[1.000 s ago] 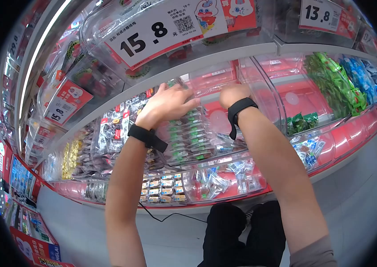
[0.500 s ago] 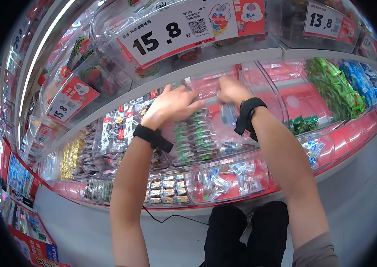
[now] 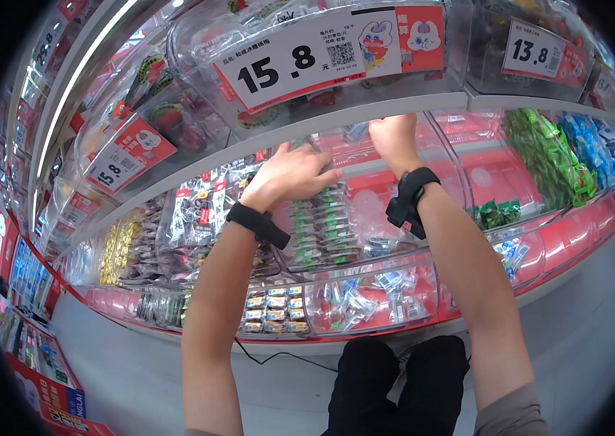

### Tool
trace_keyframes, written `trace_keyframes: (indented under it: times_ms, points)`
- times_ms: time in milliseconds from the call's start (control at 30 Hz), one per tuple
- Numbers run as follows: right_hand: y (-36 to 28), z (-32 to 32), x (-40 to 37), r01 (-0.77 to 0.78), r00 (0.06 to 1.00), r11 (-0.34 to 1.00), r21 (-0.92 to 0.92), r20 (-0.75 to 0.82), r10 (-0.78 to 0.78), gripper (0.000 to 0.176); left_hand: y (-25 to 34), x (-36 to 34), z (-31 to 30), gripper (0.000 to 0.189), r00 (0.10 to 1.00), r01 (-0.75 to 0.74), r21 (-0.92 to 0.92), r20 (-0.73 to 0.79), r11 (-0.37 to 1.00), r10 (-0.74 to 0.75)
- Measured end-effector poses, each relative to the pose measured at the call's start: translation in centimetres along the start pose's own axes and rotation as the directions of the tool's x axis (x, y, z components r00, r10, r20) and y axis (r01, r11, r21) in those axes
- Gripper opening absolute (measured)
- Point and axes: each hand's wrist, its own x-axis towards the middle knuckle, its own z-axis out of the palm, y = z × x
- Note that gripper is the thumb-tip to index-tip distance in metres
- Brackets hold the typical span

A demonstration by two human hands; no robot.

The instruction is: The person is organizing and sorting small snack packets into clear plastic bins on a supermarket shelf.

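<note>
My left hand [image 3: 294, 173] lies palm down with its fingers loosely spread over rows of small clear-and-green snack packets [image 3: 322, 231] in a clear-walled bin. Its fingertips reach the top of those rows. At the back of the same bin, under the shelf edge, my right hand [image 3: 394, 142] is closed, with a small clear-and-bluish packet [image 3: 356, 133] at its fingers. The shelf edge partly covers the right fingertips. Pink bin floor [image 3: 369, 192] shows below the right hand, and a few packets [image 3: 387, 247] lie at the bin's front.
Just above the hands runs a grey shelf edge [image 3: 351, 122] with price-tagged clear tubs over it. Dark packets [image 3: 202, 211] fill the bin at left; green packets [image 3: 547, 152] stand at right. A lower front row holds loose packets [image 3: 354, 301]. A thin cable [image 3: 278, 356] lies below.
My right hand has moved up and back toward the shelf edge; the blurred packet seen below it is no longer there. The left hand stays over the green packet rows. The view has shifted slightly.
</note>
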Motion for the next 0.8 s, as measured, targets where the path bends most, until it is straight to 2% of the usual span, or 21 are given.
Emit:
trace_keyframes:
  times_ms: [133, 233, 333, 433, 533, 600, 667, 733, 800]
  points:
    - [0.5, -0.1, -0.4, -0.109, 0.983, 0.973, -0.203, 0.126, 0.136, 0.021, 0.0, 0.0, 0.0, 0.045, 1.000, 0.007, 0.001, 0.002, 1.000, -0.007]
    - [0.4, -0.5, -0.5, -0.196, 0.945, 0.956, -0.218, 0.217, 0.244, 0.025, 0.1, 0.0, 0.0, 0.045, 1.000, 0.002, 0.006, -0.010, 1.000, -0.002]
    - [0.3, -0.1, -0.5, 0.001, 0.997, 0.967, -0.256, 0.079, 0.020, 0.025, 0.1, 0.0, -0.2, 0.045, 1.000, 0.016, -0.004, 0.012, 1.000, -0.016]
    - [0.5, 0.5, 0.0, -0.091, 0.994, 0.996, -0.021, 0.052, 0.092, 0.025, 0.1, 0.0, -0.1, 0.046, 1.000, 0.014, 0.004, 0.014, 1.000, -0.014]
    - [0.7, 0.7, 0.1, -0.052, 0.999, 0.999, -0.012, 0.010, 0.052, 0.023, 0.1, 0.1, -0.1, 0.047, 1.000, 0.017, 0.001, 0.017, 1.000, -0.017]
    - [0.7, 0.5, 0.0, -0.099, 0.994, 0.993, 0.064, 0.059, 0.096, 0.021, 0.1, 0.1, -0.1, 0.047, 1.000, 0.019, -0.003, 0.020, 1.000, -0.019]
    - [0.4, 0.4, 0.1, -0.201, 0.970, 0.952, 0.229, 0.184, 0.160, 0.019, 0.0, 0.1, -0.1, 0.047, 1.000, 0.020, -0.008, 0.016, 1.000, -0.020]
    - [-0.4, 0.0, -0.2, -0.374, 0.899, 0.817, 0.438, 0.389, 0.203, 0.018, 0.0, 0.0, -0.1, 0.047, 1.000, 0.017, -0.016, 0.009, 1.000, -0.017]
    - [-1.0, -0.2, -0.6, -0.378, 0.884, 0.810, 0.449, 0.435, 0.172, 0.017, 0.1, 0.0, -0.1, 0.047, 1.000, 0.021, -0.004, 0.014, 1.000, -0.021]
